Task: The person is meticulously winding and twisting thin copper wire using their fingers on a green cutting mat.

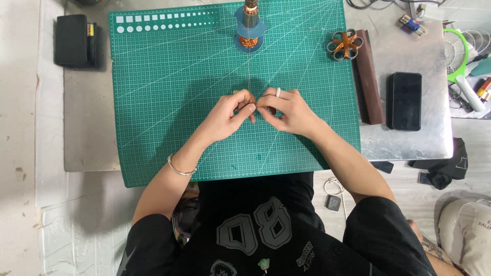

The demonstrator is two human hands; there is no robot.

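- Left hand [228, 113] and right hand [286, 110] met mid-frame on the green cutting mat [153, 102], fingertips pinched together on a thin wire [248, 66].
- Wire ran up to the copper spool [249, 30], top centre.

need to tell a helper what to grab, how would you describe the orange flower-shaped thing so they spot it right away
Start at the big green cutting mat that covers the middle of the table and go to its upper right corner. There, against the long dark brown block, lies the small loop piece. It is the only flower shape there: grey rounded loops around an orange centre, unlike the copper wire spool at the mat's top middle.
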